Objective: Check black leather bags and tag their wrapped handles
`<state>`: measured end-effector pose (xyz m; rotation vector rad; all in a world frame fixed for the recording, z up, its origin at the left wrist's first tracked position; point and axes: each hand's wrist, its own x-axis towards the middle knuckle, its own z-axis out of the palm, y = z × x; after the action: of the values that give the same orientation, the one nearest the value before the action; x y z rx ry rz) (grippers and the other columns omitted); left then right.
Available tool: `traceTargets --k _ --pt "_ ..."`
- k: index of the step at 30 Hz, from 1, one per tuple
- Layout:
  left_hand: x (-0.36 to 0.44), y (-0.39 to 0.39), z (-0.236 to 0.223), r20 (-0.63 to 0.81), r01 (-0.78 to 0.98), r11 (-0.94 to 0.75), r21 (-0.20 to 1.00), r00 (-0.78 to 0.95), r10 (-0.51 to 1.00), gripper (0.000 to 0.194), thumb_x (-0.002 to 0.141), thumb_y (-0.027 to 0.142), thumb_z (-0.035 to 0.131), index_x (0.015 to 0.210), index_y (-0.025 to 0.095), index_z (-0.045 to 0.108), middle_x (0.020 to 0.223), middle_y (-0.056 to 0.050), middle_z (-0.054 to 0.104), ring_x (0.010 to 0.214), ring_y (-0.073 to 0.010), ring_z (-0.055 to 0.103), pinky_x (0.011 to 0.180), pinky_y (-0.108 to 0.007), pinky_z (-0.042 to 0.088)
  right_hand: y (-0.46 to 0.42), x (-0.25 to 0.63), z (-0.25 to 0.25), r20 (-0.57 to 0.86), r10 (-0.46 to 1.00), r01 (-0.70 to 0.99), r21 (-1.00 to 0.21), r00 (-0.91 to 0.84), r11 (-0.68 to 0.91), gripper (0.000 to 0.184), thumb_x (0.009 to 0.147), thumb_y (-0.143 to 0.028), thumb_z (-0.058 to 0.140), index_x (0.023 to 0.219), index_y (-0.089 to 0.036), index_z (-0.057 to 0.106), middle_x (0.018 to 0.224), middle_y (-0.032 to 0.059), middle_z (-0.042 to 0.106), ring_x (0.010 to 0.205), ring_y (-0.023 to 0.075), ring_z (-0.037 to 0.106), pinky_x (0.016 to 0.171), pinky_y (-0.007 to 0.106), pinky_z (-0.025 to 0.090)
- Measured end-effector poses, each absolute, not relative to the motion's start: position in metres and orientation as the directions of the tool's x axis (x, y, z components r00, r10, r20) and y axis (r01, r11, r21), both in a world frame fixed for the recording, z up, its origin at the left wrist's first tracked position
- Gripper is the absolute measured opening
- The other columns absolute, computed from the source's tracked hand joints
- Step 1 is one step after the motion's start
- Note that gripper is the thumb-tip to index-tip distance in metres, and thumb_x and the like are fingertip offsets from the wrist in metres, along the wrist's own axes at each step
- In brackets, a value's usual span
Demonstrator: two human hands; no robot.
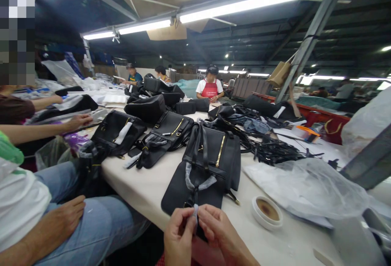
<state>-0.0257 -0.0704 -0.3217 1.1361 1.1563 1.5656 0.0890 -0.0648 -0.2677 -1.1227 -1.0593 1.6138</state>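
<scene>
A black handbag [210, 164] with gold zips lies flat on the white table [146, 188] right in front of me, its handles wrapped in clear film. Its near strap end reaches the table edge. My left hand [179, 237] and my right hand [220, 233] meet there, both pinched on a small whitish wrapped piece at the bag's strap end [194, 213]. The fingers are closed together.
More black handbags [165, 135] lie further up the table, with a tangle of black straps [271, 150] to the right. A small round white dish [267, 212] and clear plastic sheets [308, 188] lie at my right. A seated person's hand [61, 217] rests on jeans at left; other workers sit beyond.
</scene>
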Motion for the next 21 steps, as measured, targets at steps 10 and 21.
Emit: traceTargets --k 10,21 --pt "-0.024 -0.068 -0.321 0.000 -0.274 -0.057 0.960 -0.204 0.979 0.039 0.064 0.053 0.075 0.079 0.017 0.073 0.064 -0.002 0.064 0.057 -0.0138 0.055 0.052 -0.022 0.046 -0.057 0.096 -0.277 -0.245 0.947 -0.110 -0.956 -0.206 -0.271 0.041 0.066 -0.055 0.072 0.067 -0.016 0.059 0.045 -0.0103 0.036 0.041 0.0038 0.023 0.042 0.020 0.013" --pt "-0.031 -0.063 -0.319 -0.155 -0.450 0.137 0.883 -0.002 0.988 0.039 0.058 0.046 0.081 0.077 0.014 0.071 0.060 -0.002 0.065 0.047 -0.0093 0.054 0.042 -0.017 0.038 -0.052 0.076 -0.283 -0.313 0.923 -0.389 -0.840 -0.222 -0.378 0.038 0.056 -0.041 0.080 0.059 -0.018 0.050 0.041 -0.0094 0.045 0.034 0.0031 0.032 0.037 0.017 0.026"
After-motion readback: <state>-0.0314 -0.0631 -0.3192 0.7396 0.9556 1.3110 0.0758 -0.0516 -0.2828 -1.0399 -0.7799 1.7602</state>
